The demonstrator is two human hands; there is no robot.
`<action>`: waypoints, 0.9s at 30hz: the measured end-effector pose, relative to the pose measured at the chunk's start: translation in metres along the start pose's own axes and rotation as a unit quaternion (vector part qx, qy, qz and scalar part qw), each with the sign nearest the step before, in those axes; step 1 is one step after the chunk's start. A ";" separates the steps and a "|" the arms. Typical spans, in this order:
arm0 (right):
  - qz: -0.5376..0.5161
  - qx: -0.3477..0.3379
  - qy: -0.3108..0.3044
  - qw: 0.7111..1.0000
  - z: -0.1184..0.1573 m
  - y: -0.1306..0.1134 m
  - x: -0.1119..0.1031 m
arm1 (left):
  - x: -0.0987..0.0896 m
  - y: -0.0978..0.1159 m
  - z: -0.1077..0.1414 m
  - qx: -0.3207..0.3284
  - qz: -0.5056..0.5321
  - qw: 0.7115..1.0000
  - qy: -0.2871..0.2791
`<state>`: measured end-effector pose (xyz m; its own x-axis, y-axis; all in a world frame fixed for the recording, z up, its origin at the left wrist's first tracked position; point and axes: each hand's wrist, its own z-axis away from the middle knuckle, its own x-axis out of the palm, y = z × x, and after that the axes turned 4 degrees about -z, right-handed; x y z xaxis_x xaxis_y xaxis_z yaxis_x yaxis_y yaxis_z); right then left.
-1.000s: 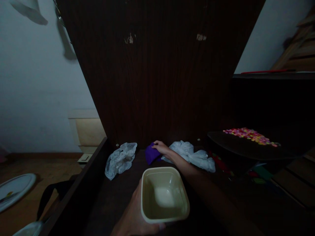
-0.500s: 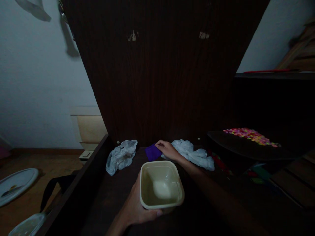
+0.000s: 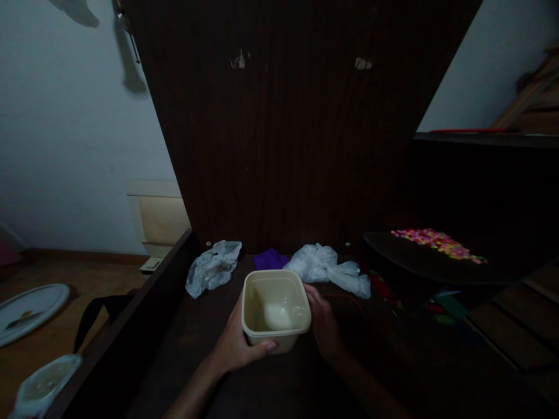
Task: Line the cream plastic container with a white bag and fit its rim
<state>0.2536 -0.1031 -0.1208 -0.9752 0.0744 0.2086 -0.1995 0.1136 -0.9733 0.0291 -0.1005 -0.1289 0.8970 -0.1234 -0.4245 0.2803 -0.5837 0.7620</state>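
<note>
Two plastic bags point(image 3: 317, 263) lie at ten and two o'clock from one beige tub point(image 3: 276, 308), which is between two hands: the left hand point(image 3: 236, 344) grips it at eight, the right hand point(image 3: 323, 323) touches it at three, its grip unclear, having left one purple cloth point(image 3: 268, 259) at twelve within the last half-second

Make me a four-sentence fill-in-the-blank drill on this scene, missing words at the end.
1. On the near side of the tub rests the ____ of the left hand.
2. The right hand is at the tub's ____ side.
3. The cloth lies ____ the left bag and the right bag.
4. The cloth's colour is ____.

Missing words: thumb; right; between; purple.
</note>
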 end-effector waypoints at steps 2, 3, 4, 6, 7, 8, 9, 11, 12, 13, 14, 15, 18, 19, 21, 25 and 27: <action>-0.005 -0.008 0.032 0.999 0.007 0.015 0.003 | 0.001 -0.001 0.000 0.005 -0.010 1.000 0.008; -0.013 -0.012 0.047 0.999 0.009 0.021 0.003 | 0.002 -0.001 0.000 0.007 -0.017 1.000 0.012; -0.020 -0.014 0.057 0.998 0.011 0.027 0.004 | 0.002 -0.002 0.001 0.010 -0.024 1.000 0.015; -0.037 -0.017 0.078 0.996 0.013 0.036 0.003 | 0.002 -0.002 0.001 0.013 -0.040 0.999 0.018; -0.045 -0.017 0.088 0.995 0.013 0.040 0.003 | 0.002 -0.002 0.001 0.013 -0.046 0.999 0.016; -0.053 -0.016 0.099 0.994 0.014 0.043 0.003 | 0.002 -0.002 0.002 0.012 -0.051 0.999 0.014; -0.062 -0.014 0.110 0.992 0.014 0.046 0.002 | 0.002 -0.002 0.002 0.009 -0.055 0.998 0.011; -0.084 -0.007 0.121 0.989 0.014 0.050 0.002 | 0.002 -0.002 0.002 0.004 -0.056 0.998 0.005; -0.091 -0.008 0.122 0.988 0.014 0.051 0.003 | 0.002 -0.002 0.002 0.002 -0.055 0.998 0.002; -0.090 -0.010 0.124 0.988 0.014 0.053 0.003 | 0.002 -0.002 0.002 0.002 -0.054 0.999 -0.001; -0.083 -0.015 0.130 0.988 0.014 0.054 0.003 | 0.002 -0.002 0.002 0.002 -0.053 0.999 -0.004; -0.071 -0.020 0.137 0.988 0.014 0.054 0.004 | 0.002 -0.002 0.002 0.003 -0.052 0.999 -0.006; -0.053 -0.023 0.136 0.989 0.016 0.053 0.005 | 0.002 -0.003 0.001 0.010 -0.052 0.999 -0.010; -0.056 -0.023 0.123 0.991 0.017 0.051 0.006 | 0.002 -0.004 0.001 0.013 -0.052 0.999 -0.011; -0.061 -0.028 0.093 0.993 0.019 0.044 0.007 | 0.002 -0.006 0.002 0.017 -0.053 0.998 -0.018; -0.057 -0.039 0.066 0.995 0.023 0.031 0.012 | 0.001 -0.011 0.006 0.005 -0.065 0.997 -0.035; -0.055 -0.037 0.064 0.996 0.024 0.027 0.014 | 0.001 -0.012 0.007 -0.007 -0.069 0.997 -0.041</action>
<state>0.2328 -0.1225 -0.1463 -0.9262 0.1831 0.3296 -0.2930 0.2005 -0.9348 0.0237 -0.0993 -0.1421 0.8193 -0.1078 -0.5631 0.4037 -0.5891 0.7000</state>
